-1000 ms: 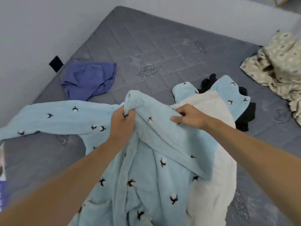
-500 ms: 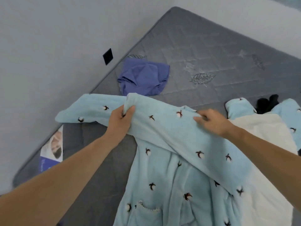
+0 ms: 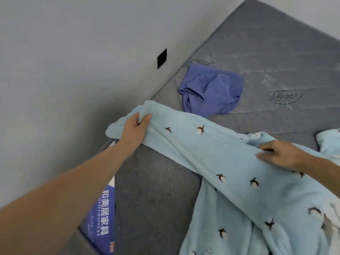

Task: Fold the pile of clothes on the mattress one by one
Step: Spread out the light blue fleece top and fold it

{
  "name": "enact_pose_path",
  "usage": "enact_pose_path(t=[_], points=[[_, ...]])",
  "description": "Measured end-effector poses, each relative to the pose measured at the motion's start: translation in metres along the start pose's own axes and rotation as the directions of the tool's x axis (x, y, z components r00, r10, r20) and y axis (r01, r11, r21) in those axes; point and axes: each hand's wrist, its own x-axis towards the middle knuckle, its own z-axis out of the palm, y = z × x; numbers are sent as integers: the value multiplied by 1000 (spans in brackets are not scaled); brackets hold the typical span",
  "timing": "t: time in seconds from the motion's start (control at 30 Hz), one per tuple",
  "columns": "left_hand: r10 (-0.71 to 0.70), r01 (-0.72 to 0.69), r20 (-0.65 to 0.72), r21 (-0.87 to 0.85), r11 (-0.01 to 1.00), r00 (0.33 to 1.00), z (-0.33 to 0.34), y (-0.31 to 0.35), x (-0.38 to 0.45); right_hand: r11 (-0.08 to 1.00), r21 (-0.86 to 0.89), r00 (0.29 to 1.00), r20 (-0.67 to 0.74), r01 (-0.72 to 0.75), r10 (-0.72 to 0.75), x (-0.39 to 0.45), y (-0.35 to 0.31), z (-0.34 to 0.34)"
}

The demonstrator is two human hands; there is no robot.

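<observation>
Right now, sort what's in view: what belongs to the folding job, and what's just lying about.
In the job:
light blue fleece robe
left hand, gripping its sleeve
right hand, on the robe
purple garment
mattress

Lying about:
black wall plate
furniture label

Both bare arms extended forward, each of the two hands engaged on fabric.

Left arm enters from the lower left corner, forearm bare, stretched out nearly straight toward upper centre. Left hand (image 3: 135,128) seen from the back, thumb and fingers curled, pinching a fold of the pale blue fleece garment with small dark-and-white motifs (image 3: 230,173) near its far end. Right arm enters from the right edge, forearm bare, angled toward the left. Right hand (image 3: 281,154) lies knuckles up on the same garment, fingers bent, fingertips gathering cloth beneath them; thumb not clearly visible.
</observation>
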Motion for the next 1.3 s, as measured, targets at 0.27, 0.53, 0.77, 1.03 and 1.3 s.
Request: enact_pose_path(t=[0.27, 0.53, 0.77, 1.03, 1.3], points=[[-22, 23, -65, 21, 999, 998, -54, -24, 48, 974, -221, 993, -87, 56, -77, 52, -50, 3], [-14, 22, -46, 175, 984, 999, -73, -64, 82, 958, -285, 987, -158, -29, -17, 79, -72, 23], [-28, 45, -75, 232, 972, 997, -82, -71, 89, 961, -277, 988, -152, -10, -34, 68, -58, 15], [13, 26, -127, 300, 953, 992, -79, -81, 101, 902, -432, 966, -240, -19, -95, 60, -27, 13], [-5, 52, -135, 345, 937, 991, -82, -86, 107, 912, -408, 938, -306, 28, -166, 86, -28, 20]])
